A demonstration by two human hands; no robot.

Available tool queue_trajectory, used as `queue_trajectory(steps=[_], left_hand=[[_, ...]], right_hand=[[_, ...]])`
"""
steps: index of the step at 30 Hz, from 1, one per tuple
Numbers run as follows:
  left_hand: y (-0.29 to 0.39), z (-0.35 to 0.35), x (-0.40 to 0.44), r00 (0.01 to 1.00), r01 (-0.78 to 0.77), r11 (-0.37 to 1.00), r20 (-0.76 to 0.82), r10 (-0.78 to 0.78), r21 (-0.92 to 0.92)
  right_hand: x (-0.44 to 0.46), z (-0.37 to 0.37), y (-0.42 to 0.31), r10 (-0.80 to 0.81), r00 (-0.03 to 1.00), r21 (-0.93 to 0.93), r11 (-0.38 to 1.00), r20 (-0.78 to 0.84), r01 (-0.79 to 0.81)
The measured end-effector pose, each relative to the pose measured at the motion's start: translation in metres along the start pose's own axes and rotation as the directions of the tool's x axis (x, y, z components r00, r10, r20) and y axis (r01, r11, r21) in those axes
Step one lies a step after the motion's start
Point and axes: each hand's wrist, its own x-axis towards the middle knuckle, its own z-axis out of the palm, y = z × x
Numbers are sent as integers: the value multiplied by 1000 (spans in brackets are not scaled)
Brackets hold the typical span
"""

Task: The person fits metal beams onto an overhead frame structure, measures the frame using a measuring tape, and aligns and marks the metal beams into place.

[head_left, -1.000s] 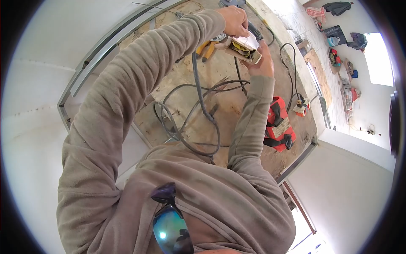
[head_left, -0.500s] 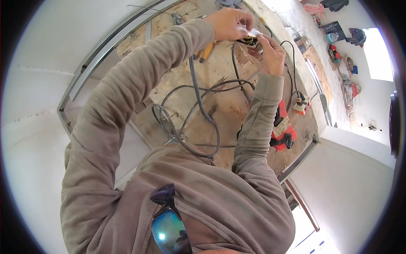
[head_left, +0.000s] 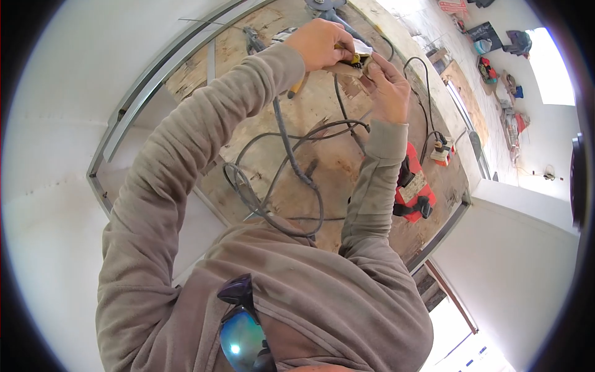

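Note:
Both hands are at a small opened box (head_left: 343, 67) with a white flap and a brownish side, at the top centre of the head view. Yellow and black contents show inside it, too small to name. My left hand (head_left: 319, 44) grips the box's left end, its fingers curled in at the opening. My right hand (head_left: 389, 90) pinches the right end between thumb and fingers. Just below my left hand lies a yellow-handled tool (head_left: 296, 87), partly covered by the sleeve.
A grey cable (head_left: 288, 136) lies in loops across the worn wooden board (head_left: 334, 167). To the right are a red tool case (head_left: 416, 192) and a socket block (head_left: 442, 152) with a plug. A grey power tool (head_left: 325, 6) stands at the far edge. Metal profiles (head_left: 118, 124) border the left.
The white flap, blurred over the box before, now stands back, and the brownish side shows more. My left hand has shifted down and left; my right hand has moved slightly down.

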Motion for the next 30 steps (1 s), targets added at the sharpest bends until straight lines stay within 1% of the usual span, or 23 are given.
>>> queue_trajectory(steps=[1, 2, 4, 6, 8, 9, 12, 13, 16, 19, 21, 22, 23, 24, 25, 26, 27, 28, 29, 30], left_hand=[[-2, 1, -1, 998, -45, 998, -31, 47, 47], [-3, 1, 2, 993, -90, 991, -62, 96, 100], [-9, -4, 16, 994, -63, 990, -80, 73, 123], [-16, -2, 35, 997, -13, 995, -79, 22, 103], [-22, -12, 75, 994, 58, 996, -97, -51, 65], [-23, -13, 75, 994, 8, 993, -111, 5, 115], [-9, -13, 51, 979, 49, 997, -202, -37, 57], [-8, -13, 45, 979, 55, 997, -198, -44, 48], [-6, -11, 31, 973, 100, 995, -209, -101, -13], [5, -14, 21, 968, 200, 980, -152, -199, -5], [0, 2, -3, 986, 59, 987, -143, -80, -147], [2, 6, -24, 995, 49, 967, -72, -69, -248], [5, 11, -50, 999, 44, 937, -2, -48, -345], [7, 21, -79, 988, 121, 813, -9, -153, -569], [4, 32, -103, 969, 170, 629, 12, -248, -758], [-5, 43, -117, 909, 259, 572, -3, -417, -778], [-16, 54, -129, 820, 333, 498, -14, -571, -801], [-24, 61, -138, 702, 393, 402, -12, -712, -827], [-35, 69, -142, 732, 454, 585, -93, -675, -672], [-47, 73, -136, 766, 494, 728, -159, -623, -476]], right_hand=[[1, 3, 0, -23, 1000, -3, 1000, 7, 23], [1, 5, -1, 0, 1000, -20, 1000, -16, -1], [7, 13, -4, 39, 997, -40, 998, -59, -41], [34, 10, -3, -12, 997, 8, 1000, -72, 13], [64, 9, -7, -61, 996, 44, 997, -66, 64], [63, 12, -13, -33, 999, 46, 998, -25, 34], [52, 23, -7, 38, 996, 197, 980, -85, -20], [50, 20, 0, 47, 999, 295, 955, -15, -40], [44, 17, 14, 190, 982, 430, 888, -15, -165], [37, 21, 28, 414, 907, 520, 794, -80, -316], [16, 21, 23, 365, 906, 592, 688, 215, -419], [6, 23, 19, 318, 874, 607, 630, 367, -485], [4, 5, 42, 396, 849, 370, 775, 349, -513], [-9, -5, 56, 405, 856, 239, 840, 321, -487], [-21, -14, 69, 413, 862, 101, 883, 294, -458], [-28, -16, 76, 441, 864, 140, 865, 242, -481], [-35, -18, 83, 468, 863, 181, 847, 189, -499], [-35, -19, 85, 579, 808, 264, 767, 105, -584], [-38, -26, 82, 564, 813, 215, 784, 149, -583], [-42, -22, 60, 548, 814, 165, 799, 194, -578]])
